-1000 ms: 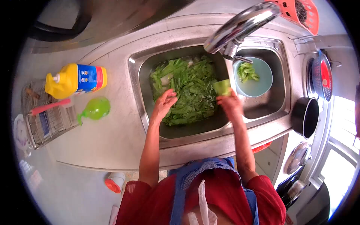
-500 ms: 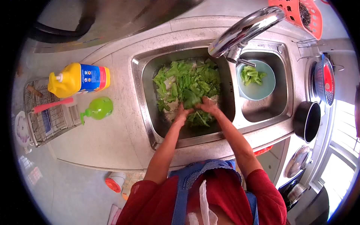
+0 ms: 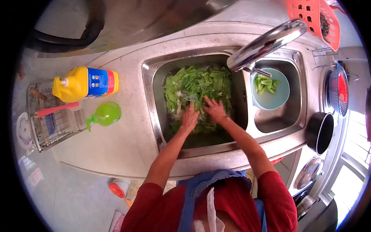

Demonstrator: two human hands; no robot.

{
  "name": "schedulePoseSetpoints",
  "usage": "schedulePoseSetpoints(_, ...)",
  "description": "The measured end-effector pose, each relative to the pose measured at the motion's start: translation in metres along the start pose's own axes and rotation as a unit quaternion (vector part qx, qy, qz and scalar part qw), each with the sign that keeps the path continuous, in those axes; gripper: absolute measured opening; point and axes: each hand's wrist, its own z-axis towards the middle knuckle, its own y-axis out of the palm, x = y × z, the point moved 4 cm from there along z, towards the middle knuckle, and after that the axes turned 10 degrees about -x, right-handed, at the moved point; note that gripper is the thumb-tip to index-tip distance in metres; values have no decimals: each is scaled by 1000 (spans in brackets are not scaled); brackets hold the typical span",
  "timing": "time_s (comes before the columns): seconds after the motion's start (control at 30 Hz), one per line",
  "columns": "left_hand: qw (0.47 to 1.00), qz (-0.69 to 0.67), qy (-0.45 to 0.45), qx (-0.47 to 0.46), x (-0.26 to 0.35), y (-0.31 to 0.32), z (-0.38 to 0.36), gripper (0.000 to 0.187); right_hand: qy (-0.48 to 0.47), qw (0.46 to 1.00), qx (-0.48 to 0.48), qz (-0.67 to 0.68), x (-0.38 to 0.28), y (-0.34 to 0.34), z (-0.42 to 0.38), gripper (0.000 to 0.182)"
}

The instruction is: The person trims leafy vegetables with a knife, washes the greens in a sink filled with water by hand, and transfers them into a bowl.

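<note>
Green leafy vegetables (image 3: 199,85) lie in water in the large left basin of a steel sink (image 3: 149,83). My left hand (image 3: 190,117) rests on the leaves, its fingers pointing away from me and partly among them. Beside it, to the right, my right hand (image 3: 215,110) is spread over the leaves with its fingers apart. The two hands do not touch. In the smaller right basin, a pale blue bowl (image 3: 270,101) holds some light green leaf pieces (image 3: 266,84).
A chrome faucet (image 3: 266,44) arches over the divider. On the left counter are a yellow jug (image 3: 79,84), a green pump bottle (image 3: 107,114) and a wire rack (image 3: 58,133) with a pink-handled tool (image 3: 58,110). A black pot (image 3: 320,133) and blue colander (image 3: 332,91) are at right.
My hands have moved apart, and the fingers of my right hand are now spread. The leaves lie flatter and wetter between them. The whole view has shifted slightly.
</note>
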Motion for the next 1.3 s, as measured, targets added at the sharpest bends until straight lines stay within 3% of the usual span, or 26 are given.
schedulePoseSetpoints(0.03, 999, 11, 21, -35, -4, 2, 3, 43, 21, 999, 34, 34, 24, -8, -1, 59)
schedulePoseSetpoints(0.1, 968, 243, 62, 31, -19, -22, 16, 66, 123, 986, 108, -7, 37, -40, -16, 68)
schedulePoseSetpoints(0.13, 962, 219, 75, 142, -2, -57, 11, 58, 126, 986, 106, -6, 33, -33, -5, 68)
schedulePoseSetpoints(0.17, 945, 192, 89, 251, 19, -90, 3, 52, 134, 951, 206, 189, 34, -19, 11, 58)
schedulePoseSetpoints(0.27, 983, 12, 48, 179, 10, -94, 32, 59, 59, 864, 173, 470, 36, 8, 47, 45)
schedulePoseSetpoints(0.3, 996, 4, 15, 85, 6, -80, 44, 57, -23, 900, 16, 434, 15, -19, 39, 44)
schedulePoseSetpoints(0.33, 996, 6, 17, 87, 4, -75, 49, 57, -104, 906, -142, 385, -8, -49, 18, 43)
schedulePoseSetpoints(0.37, 997, 35, 72, -6, 6, -63, 54, 58, -53, 834, -201, 511, -15, -83, -11, 45)
schedulePoseSetpoints(0.4, 985, 61, 125, -99, 11, -55, 51, 60, -54, 834, -202, 511, -1, -80, -5, 45)
schedulePoseSetpoints(0.47, 973, 78, 154, -152, 17, -59, 36, 55, -56, 964, -8, 259, 46, -95, 20, 50)
schedulePoseSetpoints(0.5, 957, 95, 184, -205, 25, -63, 27, 50, 25, 962, 57, 265, 72, -103, 31, 50)
schedulePoseSetpoints(0.53, 956, 97, 184, -208, 32, -72, 25, 50, 105, 950, 120, 269, 91, -107, 37, 51)
schedulePoseSetpoints(0.6, 974, 156, 154, -55, 42, -105, 34, 58, 94, 944, 199, 246, 91, -69, 80, 50)
schedulePoseSetpoints(0.63, 988, 121, 96, -19, 33, -108, 47, 83, 95, 962, 187, 177, 72, -72, 84, 51)
schedulePoseSetpoints(0.67, 987, 124, 100, -16, 37, -113, 57, 83, 96, 974, 178, 107, 52, -77, 87, 52)
schedulePoseSetpoints(0.77, 988, 142, 62, -2, 42, -117, 70, 108, -38, 992, -89, -83, -7, -64, 85, 72)
schedulePoseSetpoints(0.8, 984, 167, 26, -55, 41, -112, 68, 113, -34, 992, -91, -80, 3, -54, 85, 72)
schedulePoseSetpoints(0.83, 976, 190, -12, -108, 39, -105, 65, 118, -108, 987, -110, 54, 16, -44, 79, 77)
schedulePoseSetpoints(0.9, 952, 252, -60, -160, 26, -85, 43, 128, -64, 992, -35, 101, 37, -58, 37, 82)
schedulePoseSetpoints(0.93, 952, 249, -66, -163, 25, -73, 22, 128, 55, 997, 59, 10, 39, -85, -2, 83)
schedulePoseSetpoints(1.07, 965, 160, -143, -148, 23, -14, -40, 114, 190, 980, 41, 53, 11, -28, -45, 85)
schedulePoseSetpoints(1.13, 963, 150, -172, -147, 0, 18, -41, 107, 209, 965, -58, 146, 1, 25, -22, 85)
schedulePoseSetpoints(1.17, 984, 70, -116, -120, -11, 29, -33, 96, 216, 956, -88, 177, 3, 48, -8, 86)
schedulePoseSetpoints(1.23, 999, -19, 22, -18, -24, 30, -27, 70, 99, 920, 15, 379, 16, 74, 16, 80)
schedulePoseSetpoints(1.27, 999, -18, 18, -22, -16, 15, -33, 70, 99, 919, 11, 382, 29, 73, 13, 80)
schedulePoseSetpoints(1.3, 996, -25, -19, -78, 5, -14, -38, 66, -11, 915, 19, 402, 43, 59, 11, 77)
